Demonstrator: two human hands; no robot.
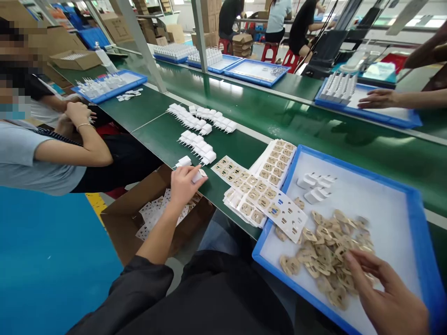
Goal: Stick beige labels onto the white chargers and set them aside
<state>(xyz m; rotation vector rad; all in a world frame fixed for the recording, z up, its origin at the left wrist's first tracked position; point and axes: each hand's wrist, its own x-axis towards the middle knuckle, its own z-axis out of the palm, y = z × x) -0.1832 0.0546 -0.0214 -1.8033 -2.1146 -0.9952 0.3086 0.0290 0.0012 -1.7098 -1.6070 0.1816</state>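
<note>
In the head view, the person's left hand (185,184) has its thumb and fingers closed around a white plug (199,175) at the near edge of the green table (244,144), beside the end of the rows of white plugs (197,144). The right hand (387,288) is half curled over a heap of tan pieces (324,256) in the blue-rimmed tray (394,200), thumb and forefinger close together; whether a piece is pinched between them cannot be told. The likeliest trouble is a slip of the left fingers: the plug is small and smooth-looking, and the cardboard box (120,228) gapes below the table edge, so a dropped plug could land among the scraps. The tan pieces overlap loosely, so the right fingertips might lift two at once, and a careless sweep could catch the label sheet (256,190), whose end juts over the tray's rim. The held plug shows a pale face turned upward; the fingers cover most of its body, so its long axis and prong direction cannot be told. The plugs in the nearest row point their prongs towards the table's near edge.
</note>
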